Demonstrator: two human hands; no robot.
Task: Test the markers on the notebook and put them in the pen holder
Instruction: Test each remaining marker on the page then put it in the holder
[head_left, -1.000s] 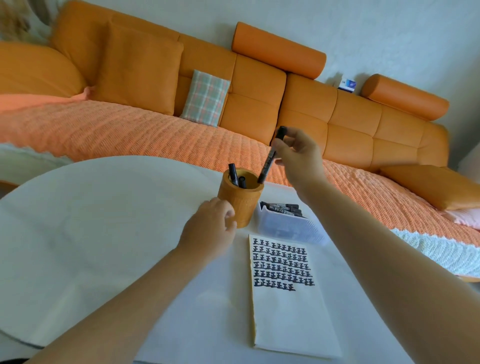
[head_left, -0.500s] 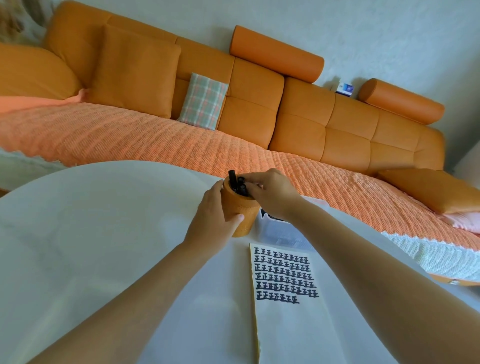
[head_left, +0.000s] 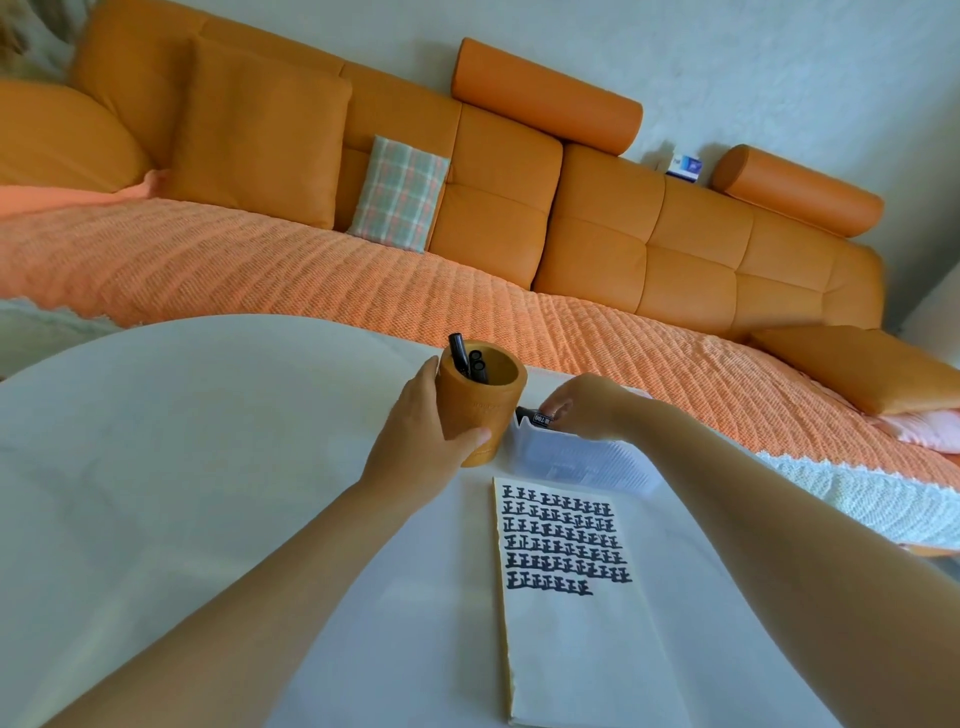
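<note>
While the left hand clasps the pen holder, thumb pressed across its near side and fingers curved round its left wall, the right hand reaches into a clear plastic box just to the holder's right. The right fingers are curled together on a black marker lying at the box's left end; a white label with dark print shows on its barrel, and the rest of it is hidden under the hand.

The pen holder is a round, honey-brown cup that looks wooden, with faint lettering stamped on its side. It stands upright on the white table near the far edge. Three black markers lean against its left inner wall, and one of them pokes above the rim.

In front of the box, the notebook lies flat on the table. Its cream page carries rows of heavy black test marks across the upper part, and the lower part is blank.

Beyond the table runs an orange sofa with a woven orange throw over its seat and a plaid cushion propped against its back.
</note>
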